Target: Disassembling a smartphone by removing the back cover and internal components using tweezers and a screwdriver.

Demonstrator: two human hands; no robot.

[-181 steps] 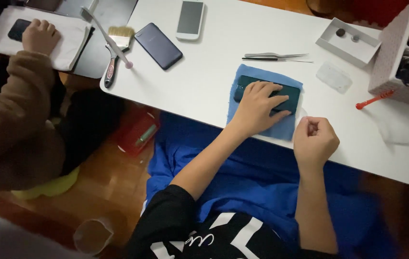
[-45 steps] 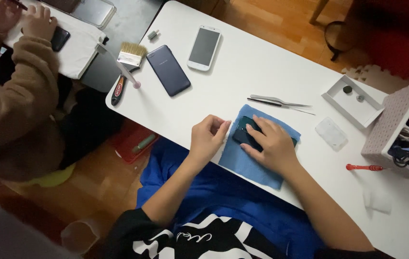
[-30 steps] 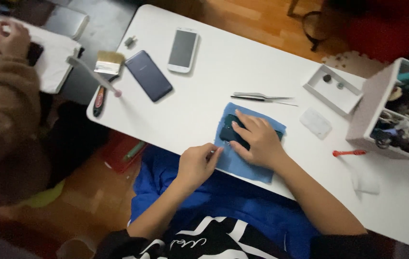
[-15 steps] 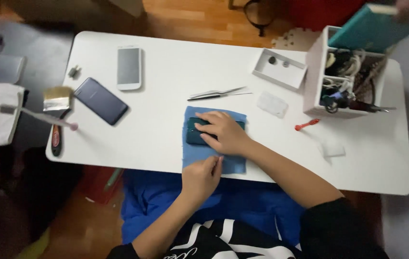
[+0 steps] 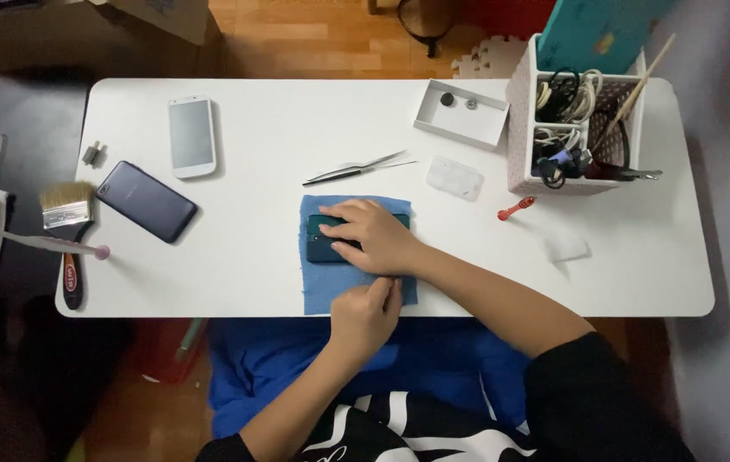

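Item in hand: a dark green rectangular smartphone is lying on a square blue cloth at the near edge of the white table, and the right hand is pressing flat over it, fingers spread, not clenched. The left hand is resting curled at the cloth's near edge, whether pinching anything I cannot tell. Step judged: steadying the phone for work on it; next move likely calls for the slim metal tweezers just beyond the cloth.

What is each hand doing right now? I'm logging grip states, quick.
Left hand: loosely curled at the blue cloth; grip unclear.
Right hand: open, pressing flat on the dark phone.
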